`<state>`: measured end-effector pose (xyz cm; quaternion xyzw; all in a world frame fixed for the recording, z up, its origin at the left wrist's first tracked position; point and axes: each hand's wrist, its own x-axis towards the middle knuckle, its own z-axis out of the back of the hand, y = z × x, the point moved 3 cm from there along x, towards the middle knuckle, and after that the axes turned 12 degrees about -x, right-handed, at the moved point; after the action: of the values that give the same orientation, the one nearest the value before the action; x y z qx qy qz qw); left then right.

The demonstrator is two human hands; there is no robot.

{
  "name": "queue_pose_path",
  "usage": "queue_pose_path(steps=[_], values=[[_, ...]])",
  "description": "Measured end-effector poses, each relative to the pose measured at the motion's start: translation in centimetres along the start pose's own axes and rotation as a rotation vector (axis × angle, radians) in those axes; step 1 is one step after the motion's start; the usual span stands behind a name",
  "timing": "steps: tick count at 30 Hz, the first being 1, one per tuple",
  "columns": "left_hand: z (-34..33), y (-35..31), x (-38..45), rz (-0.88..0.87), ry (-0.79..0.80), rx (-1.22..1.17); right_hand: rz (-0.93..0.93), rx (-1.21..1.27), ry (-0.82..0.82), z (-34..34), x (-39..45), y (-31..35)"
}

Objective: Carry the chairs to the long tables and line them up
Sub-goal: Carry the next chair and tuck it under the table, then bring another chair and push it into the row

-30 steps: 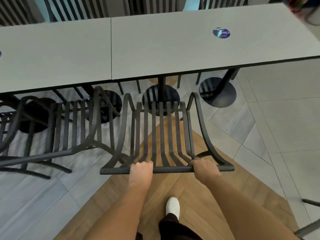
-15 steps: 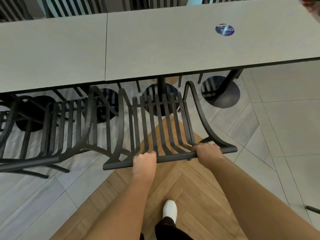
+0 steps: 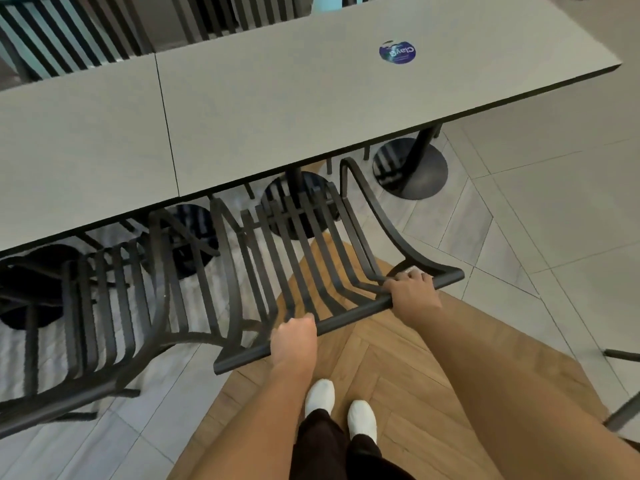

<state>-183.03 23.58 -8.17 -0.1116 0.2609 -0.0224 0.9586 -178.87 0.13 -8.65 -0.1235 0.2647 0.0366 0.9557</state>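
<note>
Both grips, left hand [image 3: 293, 341] and right hand [image 3: 412, 294], clenched the chair [image 3: 311, 258] top rail at lower centre. The tabletop [image 3: 277, 109] hid its front.

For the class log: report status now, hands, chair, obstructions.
Left hand and right hand both grip the black slatted chair by its top rail. Chair at long table, beside neighbouring chair. Table pedestal base ahead.

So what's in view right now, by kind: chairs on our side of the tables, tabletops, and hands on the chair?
Black slatted chairs on the near side: 2, the held chair and its neighbour.
Grey tabletops: 2, left and right.
Hands gripping the top rail: 2, left hand and right hand.
Total: 6.
</note>
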Motion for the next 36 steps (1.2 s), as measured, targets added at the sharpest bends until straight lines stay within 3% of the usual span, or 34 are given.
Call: queue_pose_path(steps=[8,11,15,20,26,36], values=[[0.4,0.0,1.4,0.013,0.199,-0.250,-0.053,0.414,0.000,0.4,-3.5,1.9],[1.3,-1.4,1.2,-0.119,0.180,-0.277,-0.105,0.657,-0.046,1.4,-5.0,1.6],[2.9,-5.1,0.6,-0.326,0.135,-0.292,-0.312,0.896,-0.183,2.2,-7.6,-0.3],[4.3,-10.7,-0.8,-0.541,0.110,-0.218,-0.503,0.793,-0.097,-1.0,-12.4,-4.0],[2.7,-19.0,-5.3,-0.729,0.252,-0.137,-0.636,0.751,0.002,-8.2,-21.3,-8.7],[-7.9,-37.9,-18.9,-1.004,0.413,0.034,-0.951,0.821,0.039,-21.6,-40.9,-19.6]])
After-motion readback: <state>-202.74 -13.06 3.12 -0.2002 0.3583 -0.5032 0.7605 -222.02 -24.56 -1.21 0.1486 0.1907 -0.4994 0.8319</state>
